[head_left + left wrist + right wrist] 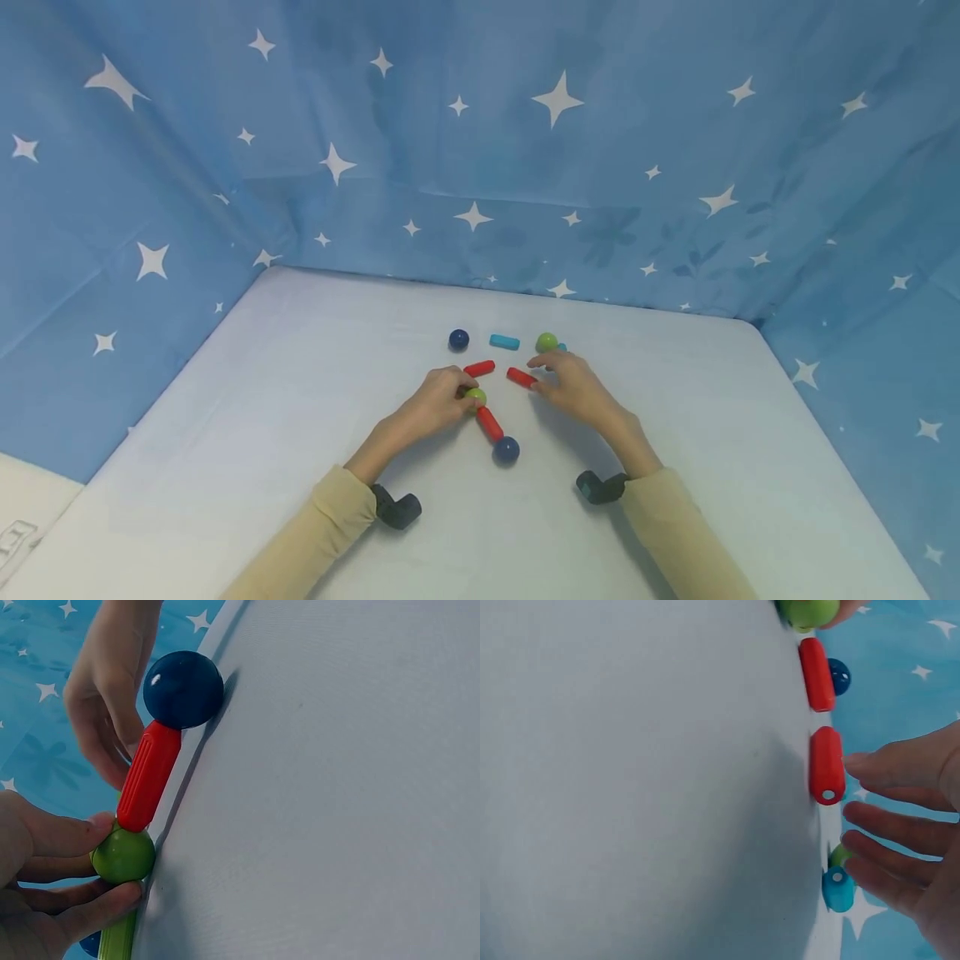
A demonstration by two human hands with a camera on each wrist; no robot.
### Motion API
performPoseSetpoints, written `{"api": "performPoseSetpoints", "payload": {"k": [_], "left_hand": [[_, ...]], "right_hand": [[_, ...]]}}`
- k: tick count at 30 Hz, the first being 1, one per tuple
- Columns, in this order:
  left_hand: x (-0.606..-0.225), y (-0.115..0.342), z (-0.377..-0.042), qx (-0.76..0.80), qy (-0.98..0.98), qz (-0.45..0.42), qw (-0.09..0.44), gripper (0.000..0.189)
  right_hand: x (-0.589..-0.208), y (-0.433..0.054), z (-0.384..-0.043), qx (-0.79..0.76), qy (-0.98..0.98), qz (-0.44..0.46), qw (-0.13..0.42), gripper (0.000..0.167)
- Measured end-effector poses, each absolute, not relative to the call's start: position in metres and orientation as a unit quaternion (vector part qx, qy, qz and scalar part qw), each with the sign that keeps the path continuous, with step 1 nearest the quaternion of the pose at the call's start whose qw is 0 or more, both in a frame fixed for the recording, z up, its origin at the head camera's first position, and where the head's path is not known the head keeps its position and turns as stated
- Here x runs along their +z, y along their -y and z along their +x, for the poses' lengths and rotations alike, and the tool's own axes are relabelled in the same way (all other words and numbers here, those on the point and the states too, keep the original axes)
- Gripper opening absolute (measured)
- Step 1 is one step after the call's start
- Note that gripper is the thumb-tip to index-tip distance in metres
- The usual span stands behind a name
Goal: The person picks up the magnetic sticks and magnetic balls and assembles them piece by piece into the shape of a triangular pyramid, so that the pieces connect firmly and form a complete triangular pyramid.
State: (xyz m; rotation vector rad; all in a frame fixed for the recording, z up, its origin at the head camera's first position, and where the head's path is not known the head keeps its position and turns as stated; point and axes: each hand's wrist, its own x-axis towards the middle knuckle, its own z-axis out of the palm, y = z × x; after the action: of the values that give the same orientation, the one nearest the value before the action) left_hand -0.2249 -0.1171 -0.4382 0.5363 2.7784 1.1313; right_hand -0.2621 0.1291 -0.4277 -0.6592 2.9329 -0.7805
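My left hand [435, 402] pinches a green ball [124, 856] between thumb and fingers. A red rod [490, 424] joins that ball, with a dark blue ball [506, 451] on its other end. The left wrist view also shows a green rod [118, 937] below the pinched ball, partly hidden by fingers. My right hand [576, 390] hovers with fingers spread by a loose red rod [521, 377]; its thumb is at the rod's side, and I cannot tell whether it touches. Another red rod [480, 367] lies just beyond the left fingertips.
Farther back on the white table [337, 333] lie a dark blue ball [459, 339], a light blue rod [505, 342] and a green ball [547, 342]. A second light blue rod [838, 889] lies beside the right fingers. Blue star-patterned cloth [480, 150] encloses the back and sides.
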Motion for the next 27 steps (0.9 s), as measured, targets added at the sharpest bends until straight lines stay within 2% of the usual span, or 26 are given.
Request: {"api": "performPoseSetpoints", "payload": {"k": [6,16,27], "left_hand": [[-0.437,0.116,-0.226,0.363,-0.913,0.178,0.046,0.02],[-0.438,0.114,-0.227,0.37,-0.911,0.179,0.042,0.023],[-0.435,0.115,-0.227,0.371,-0.914,0.156,0.056,0.029]], "right_hand": [[-0.433,-0.12,-0.268,-0.243,-0.942,-0.227,0.035,0.037],[-0.434,-0.112,-0.27,-0.23,-0.938,-0.258,0.027,0.029],[-0.42,-0.106,-0.263,-0.22,-0.91,-0.349,0.04,0.029]]}}
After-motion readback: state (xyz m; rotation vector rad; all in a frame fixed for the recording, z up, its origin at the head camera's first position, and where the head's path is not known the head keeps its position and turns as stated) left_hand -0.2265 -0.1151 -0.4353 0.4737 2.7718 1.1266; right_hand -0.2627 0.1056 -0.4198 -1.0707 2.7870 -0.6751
